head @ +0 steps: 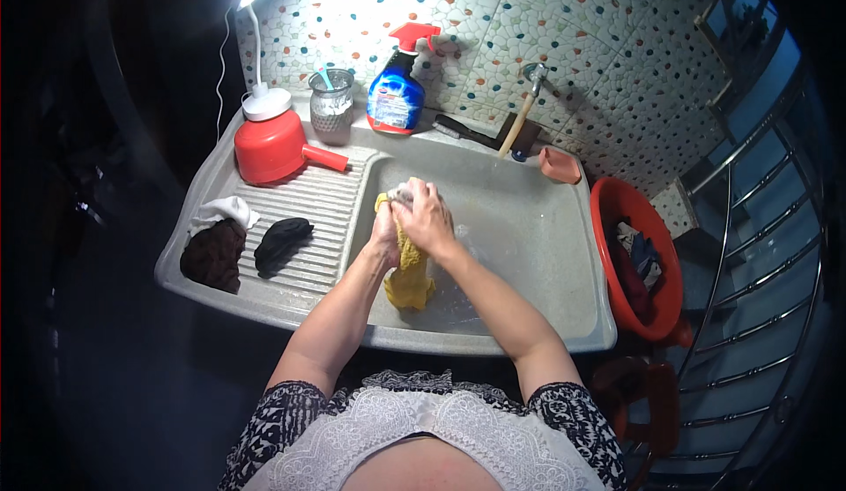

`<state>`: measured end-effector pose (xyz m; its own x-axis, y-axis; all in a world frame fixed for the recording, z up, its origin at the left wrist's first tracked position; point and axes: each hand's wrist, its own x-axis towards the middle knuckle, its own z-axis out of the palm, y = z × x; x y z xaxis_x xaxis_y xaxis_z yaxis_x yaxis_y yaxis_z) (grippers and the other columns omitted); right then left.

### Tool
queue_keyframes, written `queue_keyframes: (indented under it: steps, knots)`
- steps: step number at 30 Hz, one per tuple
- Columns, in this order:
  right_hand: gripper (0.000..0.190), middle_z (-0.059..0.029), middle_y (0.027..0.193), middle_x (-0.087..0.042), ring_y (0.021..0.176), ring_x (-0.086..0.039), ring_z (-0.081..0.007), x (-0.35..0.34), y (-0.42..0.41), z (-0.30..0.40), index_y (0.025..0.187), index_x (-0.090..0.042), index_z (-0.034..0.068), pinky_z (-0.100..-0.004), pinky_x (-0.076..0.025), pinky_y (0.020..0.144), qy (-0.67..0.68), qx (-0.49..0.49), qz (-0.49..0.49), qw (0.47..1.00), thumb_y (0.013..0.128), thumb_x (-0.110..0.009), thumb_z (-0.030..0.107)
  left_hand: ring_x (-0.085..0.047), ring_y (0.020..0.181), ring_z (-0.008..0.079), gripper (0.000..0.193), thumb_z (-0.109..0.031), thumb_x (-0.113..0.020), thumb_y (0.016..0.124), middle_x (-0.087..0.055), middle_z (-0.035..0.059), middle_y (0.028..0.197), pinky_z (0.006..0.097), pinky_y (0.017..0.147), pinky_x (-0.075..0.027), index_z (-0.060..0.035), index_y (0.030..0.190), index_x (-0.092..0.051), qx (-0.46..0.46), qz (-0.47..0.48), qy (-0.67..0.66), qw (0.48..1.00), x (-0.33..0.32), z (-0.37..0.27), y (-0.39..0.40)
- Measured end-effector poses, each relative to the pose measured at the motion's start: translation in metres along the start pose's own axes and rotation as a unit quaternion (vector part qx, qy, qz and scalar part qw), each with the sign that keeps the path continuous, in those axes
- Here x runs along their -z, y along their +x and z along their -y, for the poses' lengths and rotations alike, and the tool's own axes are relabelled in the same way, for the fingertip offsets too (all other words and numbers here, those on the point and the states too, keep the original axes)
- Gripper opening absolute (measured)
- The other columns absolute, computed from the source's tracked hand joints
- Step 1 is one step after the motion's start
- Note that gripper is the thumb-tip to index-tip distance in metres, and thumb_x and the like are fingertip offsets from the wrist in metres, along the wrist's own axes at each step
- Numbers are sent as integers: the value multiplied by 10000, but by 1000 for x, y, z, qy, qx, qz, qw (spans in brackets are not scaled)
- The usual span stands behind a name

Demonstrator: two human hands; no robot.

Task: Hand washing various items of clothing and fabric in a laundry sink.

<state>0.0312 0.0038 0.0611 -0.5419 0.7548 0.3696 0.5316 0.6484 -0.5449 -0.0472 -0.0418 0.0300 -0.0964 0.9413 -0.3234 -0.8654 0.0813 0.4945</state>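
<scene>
Both my hands grip a yellow cloth over the basin of a grey laundry sink. My left hand holds it from the left side, near its upper part. Over the top of the bundle lies my right hand, with whitish foam or pale fabric showing by the fingers. The loose end of the cloth hangs down towards the basin's front. Some wet, sudsy traces show on the basin floor to the right. What the fingers press on inside the bundle is hidden.
On the ribbed washboard lie a black garment, a dark brown one and a white cloth. A red dipper, glass jar, spray bottle, brush, tap and soap dish line the back. A red bucket holds clothes.
</scene>
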Motion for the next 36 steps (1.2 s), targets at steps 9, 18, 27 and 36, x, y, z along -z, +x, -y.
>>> queue_keyframes:
  steps: [9,18,27,36]
  knots:
    - [409,-103,932,-627,766,-610,-169,-2,19,-101,1060,-535,18,-328,-487,649,464,-275,40,841,773,-684,268,-628,766,221,617,-480,-124,940,-639,97,920,410,628,-535,-82,1165,-538,72,51,128,988,-2,-4,6]
    - [294,-47,929,-582,615,-483,-177,61,-3,-76,1042,-548,111,-315,-390,495,737,-211,155,622,804,-628,265,-609,851,288,574,-426,-169,964,-608,173,1023,443,748,-521,-19,1206,-493,-23,35,194,980,22,-18,23]
    - [429,-48,980,-576,692,-502,-168,125,-5,-12,1155,-526,92,-309,-401,597,763,-33,210,610,817,-608,342,-633,659,223,442,-299,-333,929,-643,163,755,377,578,-502,33,866,-618,-152,-254,351,889,51,-38,33]
    - [470,-41,1027,-543,733,-467,-182,143,-11,-11,1202,-505,110,-318,-383,625,787,3,201,583,820,-598,369,-601,542,290,585,-463,-255,918,-582,187,662,429,488,-492,47,908,-541,88,-37,230,968,36,-45,15]
